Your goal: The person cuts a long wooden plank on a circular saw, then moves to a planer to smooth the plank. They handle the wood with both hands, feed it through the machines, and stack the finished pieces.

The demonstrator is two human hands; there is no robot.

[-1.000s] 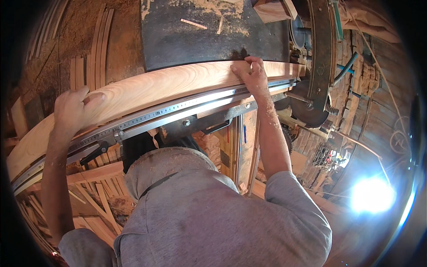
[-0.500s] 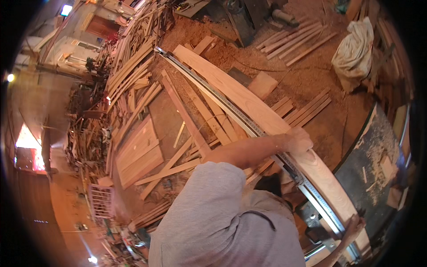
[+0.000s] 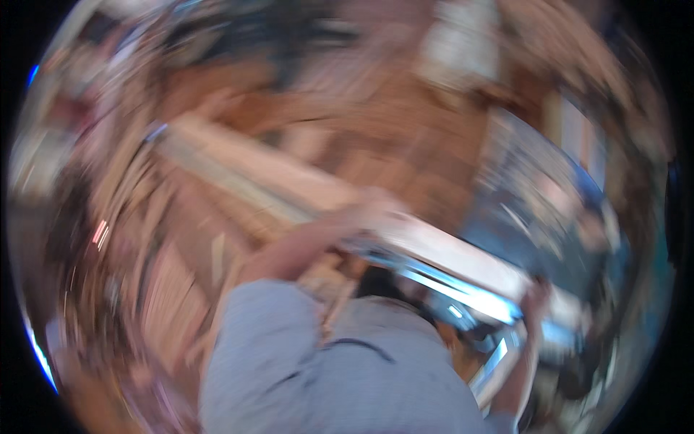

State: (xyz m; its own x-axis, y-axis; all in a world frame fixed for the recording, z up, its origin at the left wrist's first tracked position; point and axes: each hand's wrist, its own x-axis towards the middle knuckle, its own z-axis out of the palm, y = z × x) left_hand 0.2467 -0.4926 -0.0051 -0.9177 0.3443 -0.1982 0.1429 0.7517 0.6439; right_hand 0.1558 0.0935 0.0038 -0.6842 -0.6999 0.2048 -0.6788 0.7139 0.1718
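Note:
The picture is smeared by motion. A long, pale wooden board [image 3: 289, 168] runs slantwise from the far left to the near right, across in front of me. My left hand [image 3: 377, 208] grips it near the middle, the forearm crossing over a metal rail [image 3: 455, 288] along the board's near side. At the right end my right hand [image 3: 535, 298] holds the board by its near edge. Both hands' fingers are blurred, and those beyond or beneath the board are hidden.
A dark, shavings-strewn table top [image 3: 517, 192] stands right of the board. Farther off sits a pale cloth bundle or sack [image 3: 460, 47]. Loose wooden strips and panels [image 3: 173, 289] lie at the left. Sawdust-brown ground [image 3: 394, 123] shows beyond the board.
My view has swung right, so the surroundings sit farther left and the board appears less steep. Both hands stay at the board. I cannot tell whether the board itself has moved.

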